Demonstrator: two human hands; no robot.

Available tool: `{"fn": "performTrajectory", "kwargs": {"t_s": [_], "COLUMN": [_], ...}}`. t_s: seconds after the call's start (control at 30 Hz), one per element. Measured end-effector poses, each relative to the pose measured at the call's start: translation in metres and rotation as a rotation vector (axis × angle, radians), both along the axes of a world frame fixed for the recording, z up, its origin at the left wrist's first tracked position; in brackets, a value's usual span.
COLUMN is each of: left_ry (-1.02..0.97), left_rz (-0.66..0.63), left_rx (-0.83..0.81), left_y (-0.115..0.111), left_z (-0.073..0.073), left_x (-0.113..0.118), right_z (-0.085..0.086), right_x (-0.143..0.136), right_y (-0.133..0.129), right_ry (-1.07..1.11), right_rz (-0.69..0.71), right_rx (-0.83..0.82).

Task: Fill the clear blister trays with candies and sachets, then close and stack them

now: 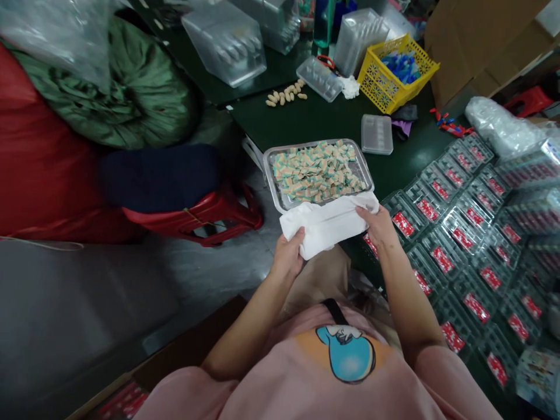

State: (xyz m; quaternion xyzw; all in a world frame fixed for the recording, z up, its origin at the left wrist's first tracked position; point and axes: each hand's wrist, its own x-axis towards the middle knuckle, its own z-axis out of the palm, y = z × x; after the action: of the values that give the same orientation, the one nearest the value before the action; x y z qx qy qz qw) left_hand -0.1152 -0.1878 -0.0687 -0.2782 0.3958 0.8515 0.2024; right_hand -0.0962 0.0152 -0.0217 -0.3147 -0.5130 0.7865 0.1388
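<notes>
A white cloth or paper sheet (330, 224), folded into a flat strip, stretches between my two hands. Its left end is pinched by my left hand (289, 254), thumb on top. At the right end, my right hand (380, 228) grips the corner the same way. Just beyond the sheet lies a metal tray (272, 182) whose near rim it partly covers. Heaped in the tray are many small folded pieces (319, 169) in cream, orange and green.
Rows of clear plastic cases with red cards (441, 259) cover the table's right side. Behind the tray are peanuts (286, 94), a clear box (377, 134) and a yellow basket (378, 87) of blue pieces. To the left stands a red stool (192, 219) with a dark cushion.
</notes>
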Motion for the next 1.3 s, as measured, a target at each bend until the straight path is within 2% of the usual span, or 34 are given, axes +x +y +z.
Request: {"fn": "performTrajectory", "kwargs": {"t_s": [0.2,0.4,0.67,0.93,1.17,1.3], "left_ry": [-0.015,0.009,-0.010,-0.046,-0.064,-0.104], "left_rz": [0.011,0.005,-0.005,0.022,0.068,0.075], "left_rx": [0.025,0.053,0.021,0.020,-0.019,-0.043], "left_y": [0.000,-0.001,-0.012,-0.022,-0.033,-0.042], "left_z": [0.008,0.007,-0.002,-0.002,-0.004,0.000], "left_x": [-0.002,-0.003,-0.007,-0.012,-0.016,-0.016], "right_z": [0.001,0.003,-0.001,-0.006,-0.005,0.008], "right_x": [-0.003,-0.006,-0.012,-0.021,-0.029,-0.054], "right_y": [-0.004,-0.009,-0.004,-0.011,0.011,0.031], "right_ry": [0.029,0.038,0.057,0.051,0.051,0.122], "right_rz": [-0.102,-0.141,-0.062,-0.067,-0.148,-0.173], "right_rx": [0.040,0.070,0.086,0.058,0.057,0.127]}}
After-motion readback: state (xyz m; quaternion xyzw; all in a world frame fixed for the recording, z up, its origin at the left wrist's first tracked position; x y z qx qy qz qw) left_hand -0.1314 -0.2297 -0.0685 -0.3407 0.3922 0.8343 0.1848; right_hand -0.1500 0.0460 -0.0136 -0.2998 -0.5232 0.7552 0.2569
